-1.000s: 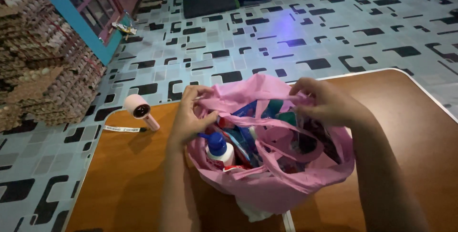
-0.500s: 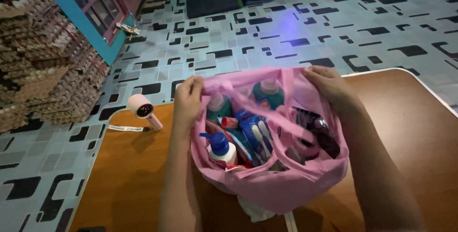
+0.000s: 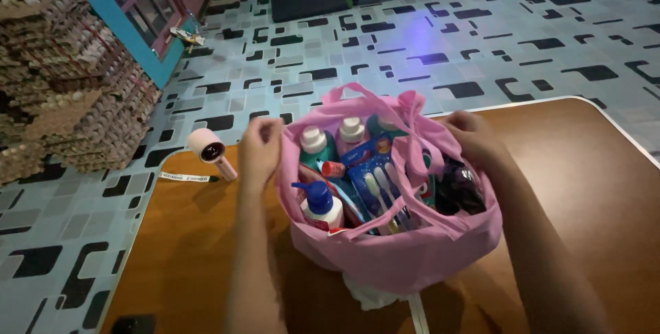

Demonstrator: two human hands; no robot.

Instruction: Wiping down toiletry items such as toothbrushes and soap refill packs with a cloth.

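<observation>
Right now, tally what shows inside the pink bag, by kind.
In the pink bag:
White-capped bottles: 2
Blue pump bottle: 1
Toothbrush pack: 1
Dark packet: 1
Total: 5 told apart; others are too hidden to count.

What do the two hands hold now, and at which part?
Both hold the pink bag at its top rim: the left hand grips the left edge, the right hand the right edge, keeping the mouth open.

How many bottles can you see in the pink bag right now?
3 are clear: a blue pump-top bottle at the near left of the pink bag, and two white-capped teal bottles side by side at the far left. More may be hidden.
</observation>
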